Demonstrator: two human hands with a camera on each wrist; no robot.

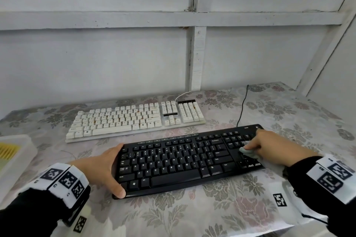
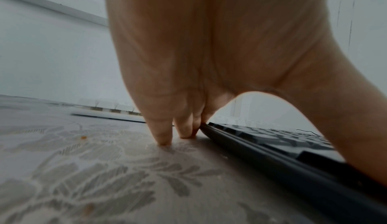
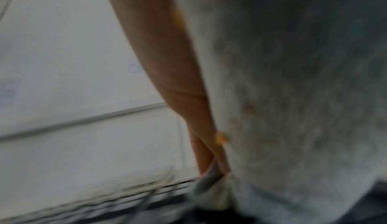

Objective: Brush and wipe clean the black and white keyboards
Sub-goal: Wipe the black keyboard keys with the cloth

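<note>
The black keyboard (image 1: 185,159) lies slightly askew in the middle of the floral tablecloth. My left hand (image 1: 115,169) grips its left end, thumb at the front corner and fingers at the back corner. In the left wrist view the fingertips (image 2: 165,138) touch the cloth-covered table beside the black keyboard (image 2: 272,146). My right hand (image 1: 248,147) holds a pale grey cloth (image 1: 250,153) pressed on the keys at the keyboard's right end. The right wrist view is blurred and mostly filled by the cloth (image 3: 293,111). The white keyboard (image 1: 134,119) lies behind, untouched, with orange specks between its keys.
A white plastic tray (image 1: 17,140) holding something yellow and ribbed (image 1: 7,150) sits at the left edge. A black cable (image 1: 243,106) runs from the black keyboard toward the wall. Paper marker tags (image 1: 280,199) lie on the tablecloth at the front right. The wall stands close behind.
</note>
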